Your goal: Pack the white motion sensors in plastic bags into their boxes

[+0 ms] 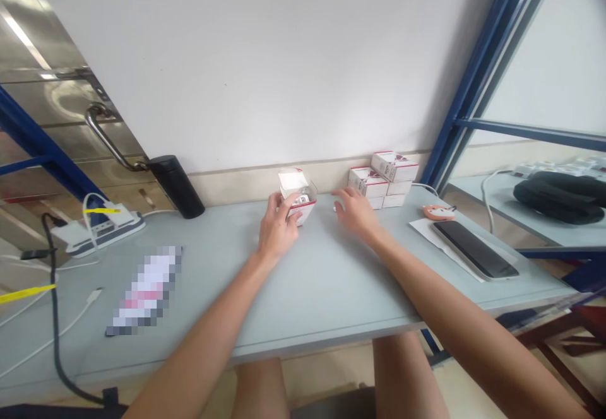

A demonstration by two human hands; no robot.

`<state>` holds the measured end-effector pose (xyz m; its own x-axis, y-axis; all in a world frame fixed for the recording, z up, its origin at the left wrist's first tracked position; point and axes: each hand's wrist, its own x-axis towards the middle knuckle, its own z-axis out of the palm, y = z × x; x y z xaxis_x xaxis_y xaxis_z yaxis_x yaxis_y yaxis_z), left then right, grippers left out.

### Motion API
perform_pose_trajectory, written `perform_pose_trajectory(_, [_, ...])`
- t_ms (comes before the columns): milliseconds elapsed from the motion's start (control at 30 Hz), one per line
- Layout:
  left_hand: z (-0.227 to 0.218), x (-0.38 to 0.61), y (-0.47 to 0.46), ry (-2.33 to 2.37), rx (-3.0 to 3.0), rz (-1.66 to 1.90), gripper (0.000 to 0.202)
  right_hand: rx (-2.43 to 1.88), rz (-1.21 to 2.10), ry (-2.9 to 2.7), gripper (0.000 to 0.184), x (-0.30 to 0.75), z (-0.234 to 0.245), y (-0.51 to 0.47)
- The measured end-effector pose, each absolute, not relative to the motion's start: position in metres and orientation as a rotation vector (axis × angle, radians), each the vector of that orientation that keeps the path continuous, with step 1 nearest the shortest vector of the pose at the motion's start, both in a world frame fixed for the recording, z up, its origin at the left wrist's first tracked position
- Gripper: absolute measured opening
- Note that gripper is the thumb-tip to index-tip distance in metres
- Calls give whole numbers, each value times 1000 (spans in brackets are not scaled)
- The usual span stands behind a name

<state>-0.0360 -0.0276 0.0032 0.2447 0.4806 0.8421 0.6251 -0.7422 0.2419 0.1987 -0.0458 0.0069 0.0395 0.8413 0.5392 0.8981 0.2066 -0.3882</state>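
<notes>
My left hand (279, 230) is wrapped round a small white and red carton (305, 209) on the table. The carton's lid flap stands up at the back, and something whitish or clear shows inside, too blurred to name. To the right, my right hand (356, 212) is low over the tabletop with its fingers bent but apart. A tiny white item (336, 206) shows at its fingertips; whether they touch it I cannot tell. Just behind that hand stands a stack of several similar white cartons (395, 168), closed, against the wall.
A black cylinder (177, 185) leans at the back left, near a power strip (106, 236) with cables. A blurred-out flat item (146, 289) lies at left. On the right are a phone (476, 248) on paper and an orange object (439, 212). Blue frames flank the table (312, 299).
</notes>
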Motion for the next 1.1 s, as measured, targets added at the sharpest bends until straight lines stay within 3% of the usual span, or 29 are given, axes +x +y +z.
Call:
perform_pose_trajectory(100, [3,-37,-28,-1071,-2370,-1437,38,-1847,41,-1892,26,211,-3,-38])
perform_pose_trajectory(233, [2,-38,-28,-1111,-2339,-1339,41,-1804,121,-1846,20,210,3,-36])
perform_pose_trajectory(467, [6,-34,-33,-1054,-2319,-1148,44,-946,-328,-1643,20,178,32,-61])
perform_pose_trajectory(667, [6,-29,-36,-994,-2347,-1147,48,-1001,-432,-1832,26,179,24,-56])
perform_pose_trajectory(833, [3,-30,-34,-1001,-2328,-1290,41,-994,-291,-2032,42,180,26,-60])
perform_pose_trajectory(967, [-1,-33,-30,-1085,-2328,-1543,40,-977,-197,-2024,66,168,28,-70])
perform_pose_trajectory(1100, [-5,-29,-27,-1077,-2432,-1989,68,-975,-84,-1709,59,159,23,-70])
